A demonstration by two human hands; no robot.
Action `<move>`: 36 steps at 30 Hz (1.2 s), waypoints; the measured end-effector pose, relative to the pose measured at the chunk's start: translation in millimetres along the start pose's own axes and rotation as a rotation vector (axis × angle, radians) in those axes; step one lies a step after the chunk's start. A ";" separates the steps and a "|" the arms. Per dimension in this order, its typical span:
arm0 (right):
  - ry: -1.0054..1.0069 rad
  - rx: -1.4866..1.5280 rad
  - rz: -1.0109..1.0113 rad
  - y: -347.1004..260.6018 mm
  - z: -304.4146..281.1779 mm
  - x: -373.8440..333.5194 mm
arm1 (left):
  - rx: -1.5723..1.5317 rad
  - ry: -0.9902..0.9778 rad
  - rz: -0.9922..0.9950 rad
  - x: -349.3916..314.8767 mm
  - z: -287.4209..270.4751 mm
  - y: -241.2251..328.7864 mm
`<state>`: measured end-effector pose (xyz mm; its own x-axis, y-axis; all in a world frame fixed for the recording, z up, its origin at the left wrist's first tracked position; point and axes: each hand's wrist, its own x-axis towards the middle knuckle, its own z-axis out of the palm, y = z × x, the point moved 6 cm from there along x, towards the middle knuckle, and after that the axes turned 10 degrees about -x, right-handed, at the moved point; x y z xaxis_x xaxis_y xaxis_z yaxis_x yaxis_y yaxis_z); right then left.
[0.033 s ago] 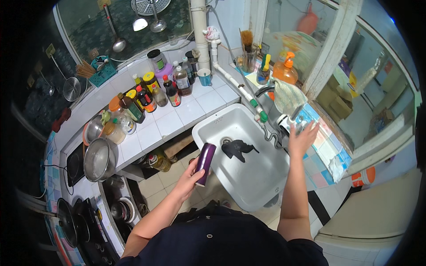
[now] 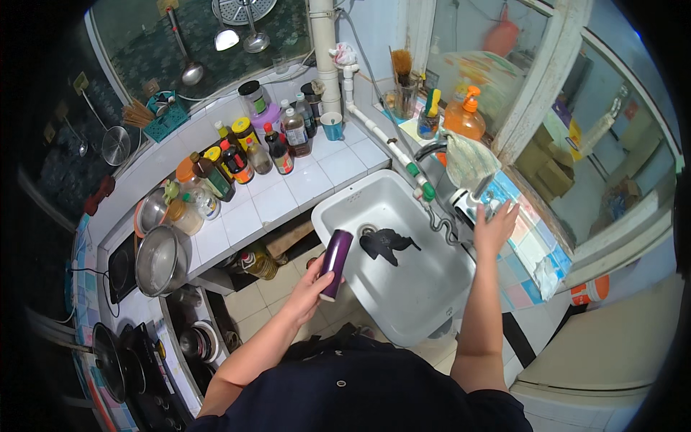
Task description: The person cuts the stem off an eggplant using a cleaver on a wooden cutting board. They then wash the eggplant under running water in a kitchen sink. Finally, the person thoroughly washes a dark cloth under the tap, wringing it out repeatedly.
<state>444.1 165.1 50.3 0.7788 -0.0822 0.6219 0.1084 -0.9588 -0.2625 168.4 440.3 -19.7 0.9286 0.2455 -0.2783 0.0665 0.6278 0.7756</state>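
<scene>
In my left hand (image 2: 309, 291) is a shiny dark-purple cylinder (image 2: 335, 263), shaped like a flask, held at a tilt by the sink's near left edge. Fingers and thumb wrap its lower half. My right hand (image 2: 494, 232) reaches up to the white tap (image 2: 468, 205) at the sink's right side, with fingers stretched out and apart; whether they touch the tap handle I cannot tell. Inside the white sink (image 2: 403, 320) lies a limp black piece (image 2: 389, 245), like a cloth or glove, beside the drain.
Sauce bottles (image 2: 279, 149) and jars crowd the tiled counter (image 2: 309, 176) on the left, with a metal bowl (image 2: 162, 261) nearer me. Behind the tap, a cloth (image 2: 471, 160) hangs near an orange pump bottle (image 2: 464, 115). White pipes (image 2: 378, 133) run along the sink's far side.
The view has shifted very slightly. Both hands keep nearly the same places, and the black piece lies as before.
</scene>
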 end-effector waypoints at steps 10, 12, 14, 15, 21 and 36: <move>-0.535 0.429 0.003 57.1 60.8 11.4 | -0.046 -0.178 -0.136 135.1 36.0 5.8; -0.673 0.683 0.039 62.3 53.1 20.1 | -0.060 -0.239 -0.172 156.5 39.6 6.4; -0.812 0.796 0.121 73.0 53.2 26.7 | -0.057 -0.256 -0.272 172.5 47.6 10.6; -0.862 0.824 0.155 83.1 57.7 29.7 | -0.068 -0.257 -0.291 180.8 45.6 12.8; -0.570 0.569 0.066 82.2 46.4 43.6 | -0.056 -0.324 -0.324 225.3 54.2 24.3; -0.920 1.596 0.896 -178.3 184.7 -25.3 | 0.261 -0.289 -0.098 254.6 54.4 16.0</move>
<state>519.2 388.3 -55.0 0.8726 0.3259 -0.3639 -0.4678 0.3428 -0.8146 425.7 472.7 -47.3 0.9752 -0.0478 -0.2163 0.2161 0.4199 0.8815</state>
